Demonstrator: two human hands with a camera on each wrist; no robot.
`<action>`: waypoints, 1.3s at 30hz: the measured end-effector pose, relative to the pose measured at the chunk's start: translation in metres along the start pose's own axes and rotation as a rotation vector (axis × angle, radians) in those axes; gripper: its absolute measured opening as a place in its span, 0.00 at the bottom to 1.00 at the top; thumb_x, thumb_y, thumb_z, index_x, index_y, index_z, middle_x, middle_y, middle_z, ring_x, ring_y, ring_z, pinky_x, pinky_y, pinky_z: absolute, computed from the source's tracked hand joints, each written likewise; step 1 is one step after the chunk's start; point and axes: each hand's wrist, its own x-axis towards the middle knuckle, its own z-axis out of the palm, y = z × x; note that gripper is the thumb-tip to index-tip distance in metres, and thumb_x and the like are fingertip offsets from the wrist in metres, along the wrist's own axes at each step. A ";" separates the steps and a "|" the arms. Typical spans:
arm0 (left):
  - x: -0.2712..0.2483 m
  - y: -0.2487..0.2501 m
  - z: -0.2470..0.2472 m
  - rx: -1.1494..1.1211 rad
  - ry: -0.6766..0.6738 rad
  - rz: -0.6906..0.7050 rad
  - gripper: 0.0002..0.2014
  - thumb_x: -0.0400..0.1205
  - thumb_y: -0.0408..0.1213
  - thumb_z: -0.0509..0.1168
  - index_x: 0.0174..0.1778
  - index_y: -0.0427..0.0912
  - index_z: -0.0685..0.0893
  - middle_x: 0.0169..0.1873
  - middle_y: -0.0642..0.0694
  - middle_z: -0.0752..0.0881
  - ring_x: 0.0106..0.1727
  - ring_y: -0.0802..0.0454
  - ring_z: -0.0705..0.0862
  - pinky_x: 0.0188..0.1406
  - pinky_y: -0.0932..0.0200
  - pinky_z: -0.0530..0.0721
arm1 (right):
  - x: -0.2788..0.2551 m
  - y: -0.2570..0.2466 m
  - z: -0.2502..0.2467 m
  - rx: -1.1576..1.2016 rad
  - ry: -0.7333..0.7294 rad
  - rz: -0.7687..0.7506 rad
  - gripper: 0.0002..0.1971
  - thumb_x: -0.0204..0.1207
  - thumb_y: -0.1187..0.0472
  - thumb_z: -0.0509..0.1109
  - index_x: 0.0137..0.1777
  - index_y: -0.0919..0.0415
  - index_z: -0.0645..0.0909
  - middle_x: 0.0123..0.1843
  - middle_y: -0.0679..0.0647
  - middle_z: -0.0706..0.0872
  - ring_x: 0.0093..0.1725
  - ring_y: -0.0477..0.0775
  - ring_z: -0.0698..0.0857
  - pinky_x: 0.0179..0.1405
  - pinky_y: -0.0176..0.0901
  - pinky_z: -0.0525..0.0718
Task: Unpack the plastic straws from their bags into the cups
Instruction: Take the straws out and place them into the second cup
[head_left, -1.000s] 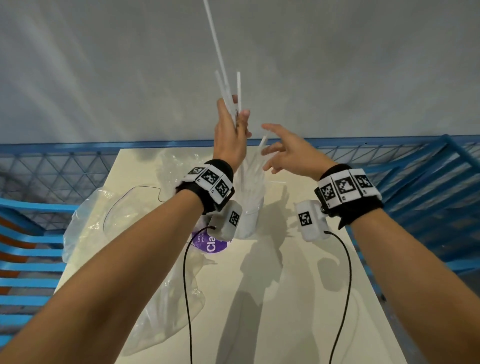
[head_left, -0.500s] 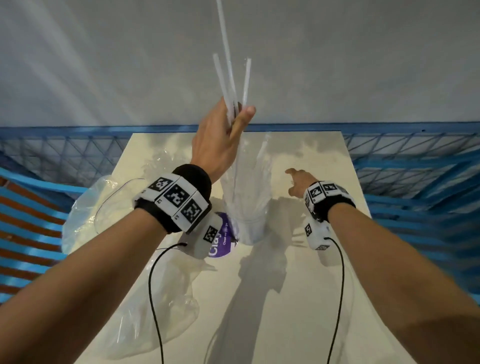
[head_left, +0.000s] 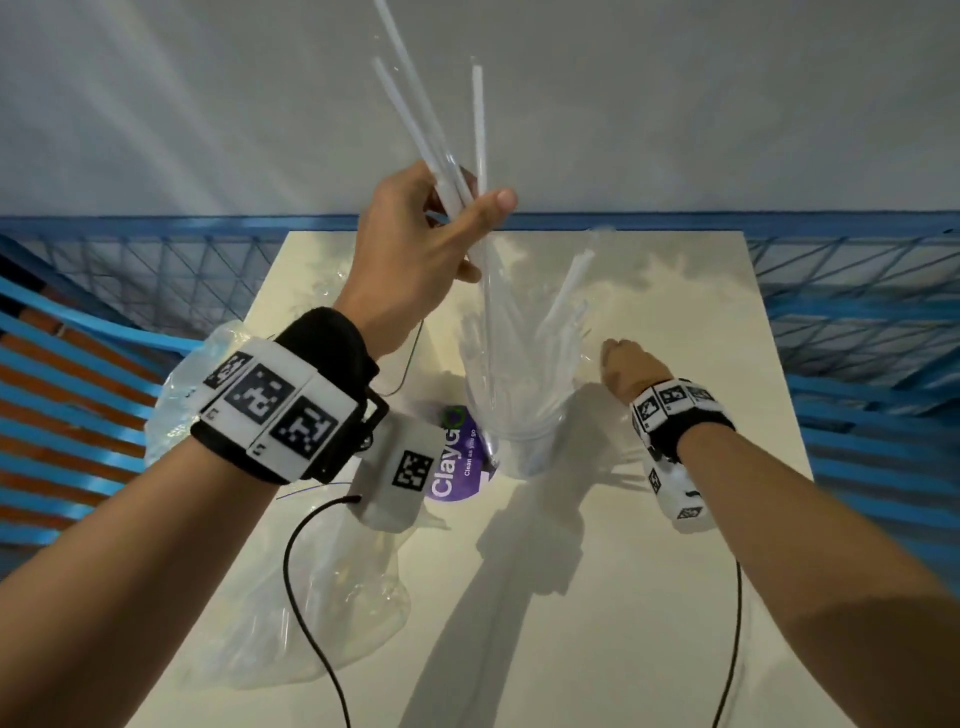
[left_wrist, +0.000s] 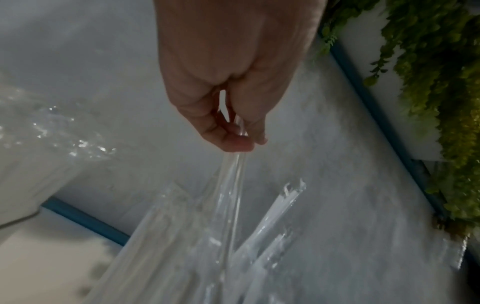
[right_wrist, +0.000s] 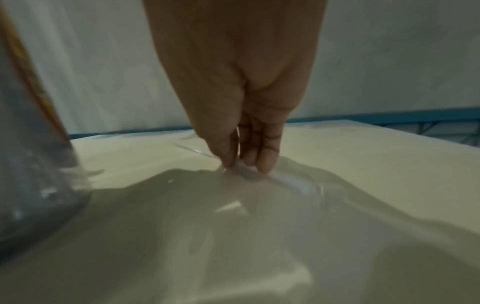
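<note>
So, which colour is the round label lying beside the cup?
Purple with white lettering; the label shows best in the head view, beside the cup.

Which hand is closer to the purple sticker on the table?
Left. The left hand is raised above the cup, holding straws, above and behind the purple sticker. The right hand is on the cup's far side, down at the table.

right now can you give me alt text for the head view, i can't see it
A left hand grips a few clear straws above a clear cup of straws on a cream table. The right hand reaches down right of the cup; crumpled plastic bags lie left.
</note>
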 end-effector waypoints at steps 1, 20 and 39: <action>0.001 0.002 -0.002 -0.017 0.010 -0.004 0.10 0.80 0.44 0.70 0.47 0.42 0.81 0.37 0.52 0.83 0.36 0.61 0.85 0.31 0.67 0.85 | -0.010 0.001 -0.004 0.040 -0.019 0.028 0.17 0.83 0.65 0.59 0.69 0.71 0.70 0.68 0.69 0.76 0.65 0.69 0.79 0.61 0.54 0.78; -0.062 -0.003 0.027 -0.006 0.081 0.212 0.12 0.81 0.35 0.70 0.42 0.27 0.82 0.39 0.34 0.82 0.33 0.44 0.84 0.26 0.75 0.80 | -0.170 -0.080 -0.082 0.940 0.582 -0.180 0.05 0.77 0.67 0.71 0.47 0.67 0.77 0.42 0.61 0.88 0.40 0.59 0.89 0.46 0.48 0.87; -0.038 0.007 0.009 0.036 -0.039 -0.032 0.14 0.80 0.41 0.71 0.49 0.31 0.83 0.37 0.32 0.84 0.39 0.42 0.88 0.25 0.71 0.85 | -0.199 -0.105 -0.096 0.657 0.489 -0.158 0.15 0.72 0.54 0.76 0.53 0.61 0.79 0.44 0.55 0.83 0.41 0.52 0.82 0.40 0.40 0.82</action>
